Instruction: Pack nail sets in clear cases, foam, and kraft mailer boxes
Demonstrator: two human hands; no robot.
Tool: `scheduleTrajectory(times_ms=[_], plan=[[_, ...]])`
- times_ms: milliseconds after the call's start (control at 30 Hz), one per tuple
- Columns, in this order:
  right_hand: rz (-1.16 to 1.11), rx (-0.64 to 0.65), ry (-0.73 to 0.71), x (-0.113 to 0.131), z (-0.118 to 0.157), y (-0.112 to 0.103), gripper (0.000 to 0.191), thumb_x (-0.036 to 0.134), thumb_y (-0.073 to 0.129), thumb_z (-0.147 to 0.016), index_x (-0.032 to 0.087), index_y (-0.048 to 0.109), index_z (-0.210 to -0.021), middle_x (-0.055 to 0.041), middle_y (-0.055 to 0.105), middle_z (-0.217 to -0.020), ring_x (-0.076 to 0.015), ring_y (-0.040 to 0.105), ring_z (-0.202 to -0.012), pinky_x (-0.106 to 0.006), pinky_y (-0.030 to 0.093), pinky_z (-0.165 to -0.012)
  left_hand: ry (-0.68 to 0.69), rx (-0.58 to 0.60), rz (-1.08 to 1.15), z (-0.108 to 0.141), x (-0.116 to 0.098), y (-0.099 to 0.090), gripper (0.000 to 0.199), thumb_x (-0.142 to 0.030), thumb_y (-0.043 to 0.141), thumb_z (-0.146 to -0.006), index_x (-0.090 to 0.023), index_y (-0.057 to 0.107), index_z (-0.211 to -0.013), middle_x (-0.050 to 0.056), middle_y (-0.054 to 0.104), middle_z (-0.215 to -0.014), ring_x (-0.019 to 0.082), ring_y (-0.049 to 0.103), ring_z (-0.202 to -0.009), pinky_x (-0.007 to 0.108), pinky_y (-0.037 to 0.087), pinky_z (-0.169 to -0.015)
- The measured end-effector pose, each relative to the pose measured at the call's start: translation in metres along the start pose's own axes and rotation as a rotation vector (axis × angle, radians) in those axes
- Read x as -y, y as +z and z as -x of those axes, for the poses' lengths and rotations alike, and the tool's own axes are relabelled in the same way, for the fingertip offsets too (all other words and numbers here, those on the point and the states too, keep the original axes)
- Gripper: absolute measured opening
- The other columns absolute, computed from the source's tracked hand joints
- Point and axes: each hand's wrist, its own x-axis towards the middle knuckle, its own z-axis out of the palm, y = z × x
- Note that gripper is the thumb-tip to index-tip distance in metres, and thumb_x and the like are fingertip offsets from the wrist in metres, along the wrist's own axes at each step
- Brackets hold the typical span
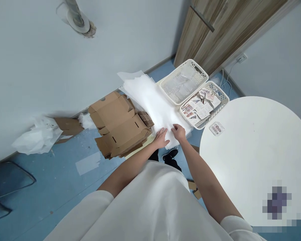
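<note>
A stack of thin white packing sheets lies in front of me, its near end under my hands. My left hand rests on the near end of the stack, fingers stretched out and thumb apart. Close beside it on the right, my right hand has its fingers bent and pinched together on the top white sheet. How much of the sheet lies between those fingertips is hard to see. Left of the sheets, flattened brown cardboard boxes are piled up, close to my left hand.
Behind the sheets stand a white basket of clear plastic packs and another basket of printed cards. A small clear case lies on the round white table at right. White wrapping lies by the left wall.
</note>
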Motion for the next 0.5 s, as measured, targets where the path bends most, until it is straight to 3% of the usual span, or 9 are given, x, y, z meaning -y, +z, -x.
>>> scheduleTrajectory(times_ms=[100,200,367,500], plan=[[0.068,-0.039,-0.12,0.01,0.006,0.002,0.026,0.025,0.046,-0.077,0.022,0.06,-0.099,-0.007,0.06,-0.097,-0.0214,0.053,-0.091,-0.039,0.033,-0.086,-0.051,-0.113,0.246,-0.005,-0.005,0.002,0.056,-0.033,0.055,-0.074,-0.016,0.04,-0.125,0.013,0.043,-0.129,0.026,0.039,-0.12,0.04,0.031,-0.099],[0.133,-0.086,-0.258,0.02,0.02,0.004,0.027,0.022,0.043,-0.08,0.023,0.062,-0.099,-0.0085,0.057,-0.106,-0.0242,0.047,-0.1,-0.041,0.03,-0.09,-0.158,-0.21,0.608,-0.011,-0.013,0.004,0.038,-0.039,0.047,-0.08,-0.015,0.051,-0.109,0.011,0.059,-0.103,0.02,0.057,-0.092,0.035,0.045,-0.081],[0.027,-0.041,-0.384,0.028,0.041,0.0,0.03,0.028,0.049,-0.077,0.026,0.06,-0.105,-0.006,0.041,-0.128,-0.0258,0.034,-0.118,-0.042,0.027,-0.096,-0.265,-0.294,0.946,-0.017,-0.022,0.002,0.025,-0.04,0.048,-0.078,-0.017,0.051,-0.071,-0.001,0.05,-0.063,0.009,0.051,-0.059,0.024,0.047,-0.059],[-0.152,-0.068,-0.258,0.027,0.039,-0.008,0.044,0.04,0.052,-0.074,0.023,0.052,-0.115,-0.0083,0.041,-0.129,-0.0244,0.039,-0.116,-0.04,0.033,-0.095,-0.35,-0.301,0.998,-0.015,-0.023,-0.001,0.024,-0.038,0.05,-0.077,-0.017,0.046,-0.066,-0.004,0.043,-0.057,0.007,0.046,-0.054,0.022,0.046,-0.058]])
